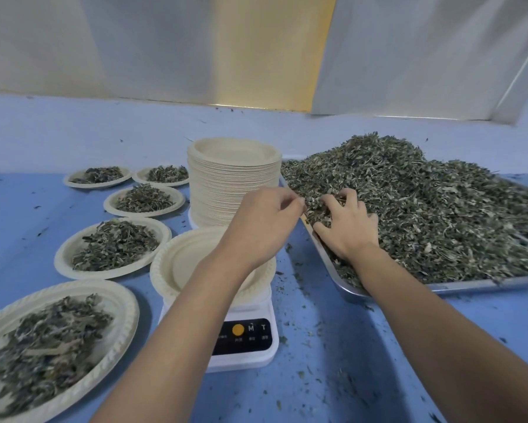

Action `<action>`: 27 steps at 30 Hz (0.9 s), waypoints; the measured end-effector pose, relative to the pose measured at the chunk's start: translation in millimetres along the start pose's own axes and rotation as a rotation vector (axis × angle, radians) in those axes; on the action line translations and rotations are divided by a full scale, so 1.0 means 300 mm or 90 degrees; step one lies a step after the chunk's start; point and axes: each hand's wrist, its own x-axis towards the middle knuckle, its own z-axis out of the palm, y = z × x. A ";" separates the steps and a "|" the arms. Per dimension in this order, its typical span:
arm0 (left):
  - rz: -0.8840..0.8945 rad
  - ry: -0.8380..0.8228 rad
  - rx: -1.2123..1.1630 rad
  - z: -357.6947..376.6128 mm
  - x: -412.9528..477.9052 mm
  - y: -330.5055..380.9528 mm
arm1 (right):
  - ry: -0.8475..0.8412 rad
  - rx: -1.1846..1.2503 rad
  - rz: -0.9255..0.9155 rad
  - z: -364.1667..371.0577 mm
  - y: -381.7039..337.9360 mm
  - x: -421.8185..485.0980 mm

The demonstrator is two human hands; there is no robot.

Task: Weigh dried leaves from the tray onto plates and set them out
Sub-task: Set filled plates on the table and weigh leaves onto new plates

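A metal tray on the right carries a big heap of dried leaves. My right hand lies on the heap's near left corner, its fingers curled into the leaves. My left hand reaches across to the tray's left rim, fingertips curled at the edge of the leaves. Under my left forearm an empty paper plate sits on a white digital scale.
A tall stack of empty paper plates stands behind the scale. Several plates filled with leaves, such as the nearest plate and the far plate, line the blue table on the left. Leaf crumbs litter the table.
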 end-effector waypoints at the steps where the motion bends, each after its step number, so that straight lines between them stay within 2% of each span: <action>1: 0.002 -0.003 0.006 -0.002 0.000 -0.002 | 0.009 -0.015 -0.001 0.002 -0.002 0.001; 3: 0.007 -0.007 0.013 -0.006 0.001 -0.005 | -0.020 -0.049 -0.001 0.016 -0.001 0.005; 8: 0.014 -0.020 0.022 -0.004 0.001 -0.010 | -0.222 -0.015 0.008 0.033 0.011 0.015; 10: 0.014 -0.026 0.021 -0.002 0.000 -0.012 | -0.223 -0.012 0.007 0.022 0.002 0.011; 16: 0.005 -0.032 0.017 -0.002 -0.002 -0.019 | -0.108 0.023 0.021 -0.008 -0.011 -0.006; 24: 0.006 -0.042 0.007 0.002 -0.003 -0.021 | -0.249 -0.060 -0.011 0.007 -0.003 -0.007; 27: 0.003 -0.037 0.020 0.003 -0.006 -0.020 | -0.258 -0.086 -0.031 0.005 -0.011 -0.010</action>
